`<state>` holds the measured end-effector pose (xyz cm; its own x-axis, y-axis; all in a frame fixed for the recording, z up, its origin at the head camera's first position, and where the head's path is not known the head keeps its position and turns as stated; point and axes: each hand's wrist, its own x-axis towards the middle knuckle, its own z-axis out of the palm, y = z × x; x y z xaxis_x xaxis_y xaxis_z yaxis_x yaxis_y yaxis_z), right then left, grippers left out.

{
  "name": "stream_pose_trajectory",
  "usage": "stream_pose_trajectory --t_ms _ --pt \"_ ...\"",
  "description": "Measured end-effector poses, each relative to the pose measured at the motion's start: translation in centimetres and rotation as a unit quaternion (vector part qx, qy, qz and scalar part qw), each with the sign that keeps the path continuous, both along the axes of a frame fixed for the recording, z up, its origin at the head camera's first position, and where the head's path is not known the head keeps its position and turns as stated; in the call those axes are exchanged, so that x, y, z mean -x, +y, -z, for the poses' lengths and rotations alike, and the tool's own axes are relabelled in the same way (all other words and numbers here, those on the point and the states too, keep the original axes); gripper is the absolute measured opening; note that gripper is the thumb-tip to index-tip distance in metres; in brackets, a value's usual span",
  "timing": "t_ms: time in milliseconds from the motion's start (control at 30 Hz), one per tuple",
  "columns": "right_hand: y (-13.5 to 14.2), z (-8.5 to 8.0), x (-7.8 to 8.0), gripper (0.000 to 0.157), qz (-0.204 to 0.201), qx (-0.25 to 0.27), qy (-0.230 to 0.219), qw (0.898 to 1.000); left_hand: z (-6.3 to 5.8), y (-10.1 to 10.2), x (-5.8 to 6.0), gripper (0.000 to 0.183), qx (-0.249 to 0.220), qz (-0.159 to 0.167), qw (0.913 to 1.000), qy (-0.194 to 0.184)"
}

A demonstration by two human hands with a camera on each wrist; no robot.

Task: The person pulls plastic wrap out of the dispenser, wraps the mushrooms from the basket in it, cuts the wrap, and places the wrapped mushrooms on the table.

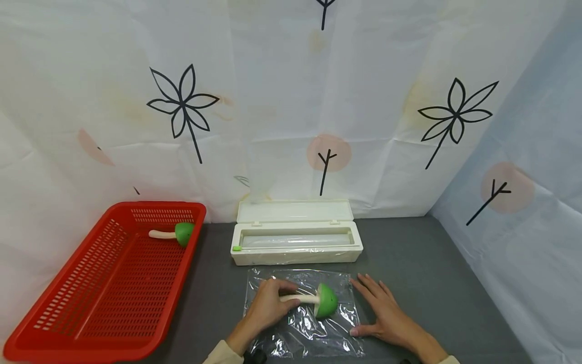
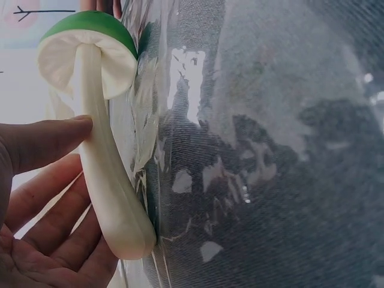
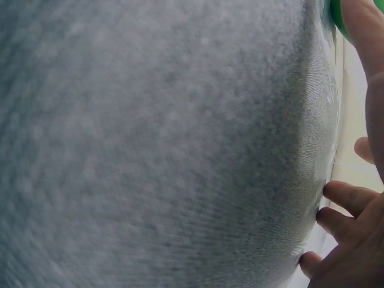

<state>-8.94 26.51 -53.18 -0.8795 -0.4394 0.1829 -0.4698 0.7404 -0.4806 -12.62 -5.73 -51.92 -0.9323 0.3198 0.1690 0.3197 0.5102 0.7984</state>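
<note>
A toy mushroom (image 1: 326, 301) with a green cap and a pale stem lies sideways over a sheet of clear plastic film (image 1: 300, 336). My left hand (image 1: 268, 306) holds its stem; in the left wrist view the thumb (image 2: 54, 141) presses one side, with the fingers behind. The cap points right, towards my right hand (image 1: 384, 313). That hand lies with fingers spread at the film's right edge, its fingertips down on the grey tabletop (image 3: 180, 150). A bit of green cap (image 3: 339, 18) shows past the right thumb in the right wrist view.
Behind the film stands a white cling film dispenser (image 1: 295, 255), its lid raised and a roll inside. At left is a red plastic basket (image 1: 156, 323) with another green-capped mushroom (image 1: 183, 233) in it. A patterned white cloth (image 1: 273, 101) hangs behind and at the sides.
</note>
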Motion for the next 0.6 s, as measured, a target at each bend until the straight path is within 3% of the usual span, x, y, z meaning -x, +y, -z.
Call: stream_pose_trajectory --t_ms 167,400,600 --pt "0.06 0.02 -0.07 0.108 0.004 0.002 -0.013 1.000 0.31 -0.17 -0.16 0.022 -0.001 0.000 1.0000 0.007" --pt "0.25 0.56 -0.18 0.106 0.001 -0.007 0.012 1.000 0.61 -0.36 -0.28 0.023 0.001 -0.002 0.9999 0.010" --pt "0.28 0.59 -0.18 0.104 0.002 -0.011 0.004 1.000 0.54 -0.57 -0.41 0.022 -0.006 -0.001 1.0000 0.007"
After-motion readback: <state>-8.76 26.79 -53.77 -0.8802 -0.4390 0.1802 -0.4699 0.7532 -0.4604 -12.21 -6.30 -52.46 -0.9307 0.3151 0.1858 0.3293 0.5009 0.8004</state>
